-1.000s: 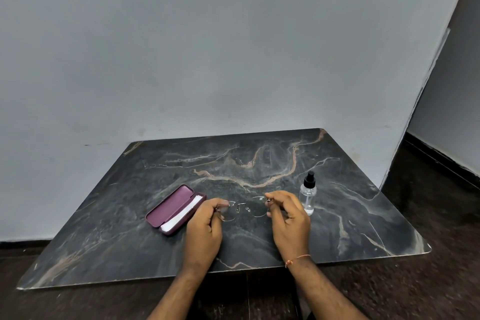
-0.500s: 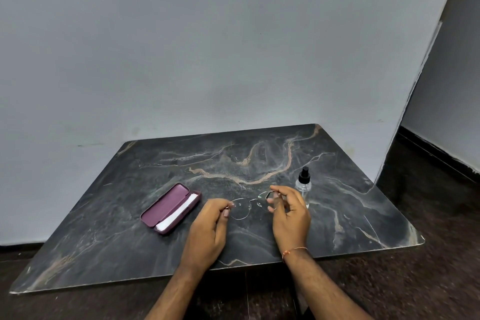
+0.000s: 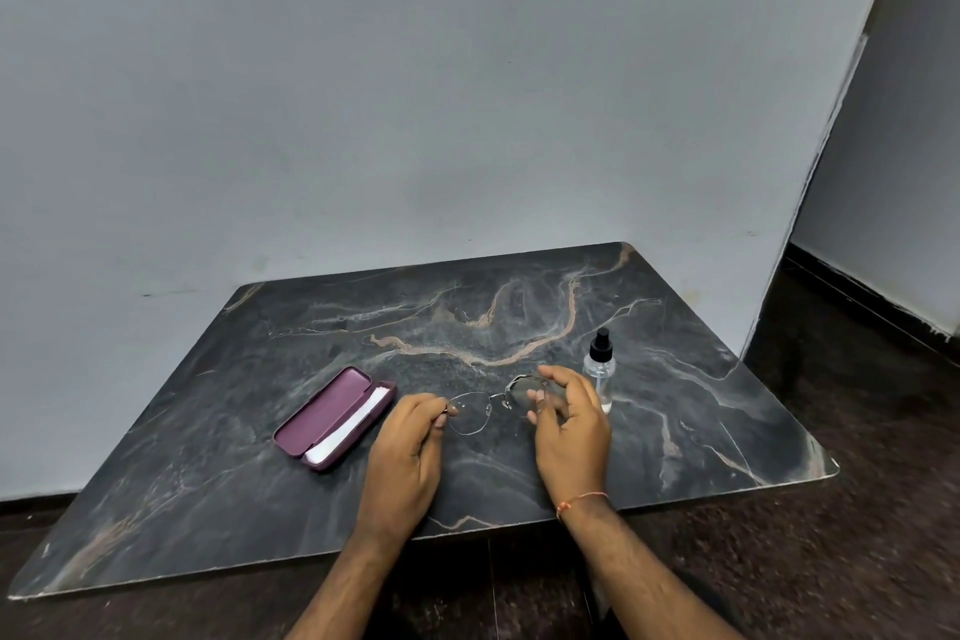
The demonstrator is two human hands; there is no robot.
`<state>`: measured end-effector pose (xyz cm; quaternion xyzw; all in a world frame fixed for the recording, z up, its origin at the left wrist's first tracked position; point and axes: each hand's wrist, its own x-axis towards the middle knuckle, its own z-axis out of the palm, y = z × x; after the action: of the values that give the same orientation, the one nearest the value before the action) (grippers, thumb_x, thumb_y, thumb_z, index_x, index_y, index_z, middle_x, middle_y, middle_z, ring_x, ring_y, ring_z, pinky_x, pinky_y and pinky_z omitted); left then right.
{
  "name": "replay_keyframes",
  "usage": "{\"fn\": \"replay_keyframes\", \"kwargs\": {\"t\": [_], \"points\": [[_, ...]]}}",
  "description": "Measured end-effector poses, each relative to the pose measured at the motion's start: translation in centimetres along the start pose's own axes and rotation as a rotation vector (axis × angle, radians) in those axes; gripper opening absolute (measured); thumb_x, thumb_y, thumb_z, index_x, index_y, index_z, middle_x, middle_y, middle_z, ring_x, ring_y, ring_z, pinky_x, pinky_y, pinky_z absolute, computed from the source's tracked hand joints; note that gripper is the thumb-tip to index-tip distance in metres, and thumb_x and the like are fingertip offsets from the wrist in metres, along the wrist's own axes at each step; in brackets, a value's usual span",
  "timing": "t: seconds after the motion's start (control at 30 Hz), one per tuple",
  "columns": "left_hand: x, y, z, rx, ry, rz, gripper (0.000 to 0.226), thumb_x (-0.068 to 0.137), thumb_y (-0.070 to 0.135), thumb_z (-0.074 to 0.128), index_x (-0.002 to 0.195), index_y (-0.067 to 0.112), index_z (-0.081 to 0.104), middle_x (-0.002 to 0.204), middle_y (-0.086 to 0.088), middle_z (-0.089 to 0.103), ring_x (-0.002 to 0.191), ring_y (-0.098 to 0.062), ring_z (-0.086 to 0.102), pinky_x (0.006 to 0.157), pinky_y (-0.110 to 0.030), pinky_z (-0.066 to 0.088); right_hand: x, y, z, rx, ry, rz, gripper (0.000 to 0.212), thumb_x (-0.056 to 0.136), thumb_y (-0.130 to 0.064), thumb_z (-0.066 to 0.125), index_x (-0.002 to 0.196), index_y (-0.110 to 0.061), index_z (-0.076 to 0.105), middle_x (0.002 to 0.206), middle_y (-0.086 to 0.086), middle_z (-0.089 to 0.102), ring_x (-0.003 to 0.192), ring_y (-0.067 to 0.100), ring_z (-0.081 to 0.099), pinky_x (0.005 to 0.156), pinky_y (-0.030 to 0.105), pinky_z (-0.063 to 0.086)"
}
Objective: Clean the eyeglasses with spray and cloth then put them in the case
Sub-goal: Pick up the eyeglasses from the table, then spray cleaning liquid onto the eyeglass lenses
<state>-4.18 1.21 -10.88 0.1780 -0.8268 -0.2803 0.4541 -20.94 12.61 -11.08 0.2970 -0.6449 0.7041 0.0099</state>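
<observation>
Thin-rimmed eyeglasses (image 3: 475,412) are held just above the dark marble table (image 3: 701,411), near its front middle. My left hand (image 3: 410,452) pinches their left end between thumb and forefinger. My right hand (image 3: 574,431) holds the right lens loosely, with the forefinger over the top rim, the thumb against the lens and the other fingers fanned out. A small clear spray bottle (image 3: 600,369) with a black nozzle stands upright just behind my right hand. The maroon glasses case (image 3: 324,413) lies open to the left, with a white cloth (image 3: 353,426) inside it.
The table stands against a pale wall (image 3: 415,94). Its front edge runs just under my wrists, and dark floor (image 3: 857,509) lies beyond its right side. Bare tabletop stretches behind the glasses and to the far left.
The fingers of my right hand have loosened and spread at the right lens. The glasses have tilted, right side higher. My left hand keeps its pinch.
</observation>
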Motion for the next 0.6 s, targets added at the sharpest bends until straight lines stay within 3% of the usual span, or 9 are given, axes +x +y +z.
{"fn": "replay_keyframes", "kwargs": {"t": [0.1,0.23,0.3,0.37,0.5,0.6], "points": [[0.0,-0.4,0.0,0.001,0.015,-0.041,0.018,0.114,0.029,0.049,0.111,0.032,0.067,0.111,0.016,0.067,0.108,-0.016,0.068,0.093,-0.019,0.049,-0.4,-0.5,-0.6,-0.116,0.046,-0.141,0.045,0.100,0.001,0.066,0.119,-0.040,0.069,0.127,-0.021,0.061,0.110,0.011,0.070,0.081,0.038,0.065],[0.2,-0.8,0.0,-0.007,0.028,-0.060,0.017,0.114,0.028,0.051,0.111,0.034,0.066,0.108,0.014,0.068,0.105,-0.018,0.068,0.090,-0.017,0.047,0.4,-0.3,-2.9,-0.368,0.204,-0.316,0.031,0.098,-0.020,0.066,0.128,-0.029,0.064,0.131,-0.019,0.054,0.124,0.013,0.050,0.099,0.045,0.050],[0.3,-0.8,0.1,-0.003,0.031,-0.069,0.017,0.114,0.030,0.050,0.111,0.033,0.067,0.107,0.014,0.068,0.104,-0.017,0.068,0.089,-0.017,0.047,1.7,0.1,-4.1,-0.466,0.214,-0.235,0.048,0.097,-0.027,0.071,0.143,-0.027,0.054,0.149,-0.006,0.047,0.134,0.021,0.044,0.107,0.047,0.048],[0.3,-0.8,0.1,-0.002,0.037,-0.079,0.016,0.114,0.030,0.051,0.111,0.033,0.067,0.106,0.014,0.068,0.102,-0.017,0.068,0.088,-0.017,0.047,2.8,0.5,-5.1,-0.565,0.109,-0.141,0.074,0.095,-0.033,0.077,0.158,-0.030,0.038,0.164,0.002,0.036,0.145,0.029,0.039,0.111,0.049,0.045],[0.3,-0.7,0.1,-0.012,0.051,-0.084,0.016,0.114,0.030,0.052,0.110,0.033,0.067,0.105,0.014,0.069,0.102,-0.016,0.068,0.087,-0.018,0.048,3.7,0.9,-5.5,-0.605,-0.057,-0.088,0.090,0.097,-0.040,0.073,0.165,-0.043,0.015,0.166,0.001,0.044,0.142,0.031,0.053,0.104,0.047,0.053],[0.3,-0.5,0.0,-0.014,0.058,-0.086,0.016,0.114,0.028,0.053,0.109,0.033,0.067,0.104,0.015,0.068,0.101,-0.017,0.068,0.087,-0.019,0.048,4.0,0.8,-5.3,-0.624,-0.083,-0.095,0.087,0.101,-0.039,0.070,0.166,-0.045,0.012,0.165,0.002,0.048,0.132,0.032,0.064,0.085,0.040,0.059]]}}
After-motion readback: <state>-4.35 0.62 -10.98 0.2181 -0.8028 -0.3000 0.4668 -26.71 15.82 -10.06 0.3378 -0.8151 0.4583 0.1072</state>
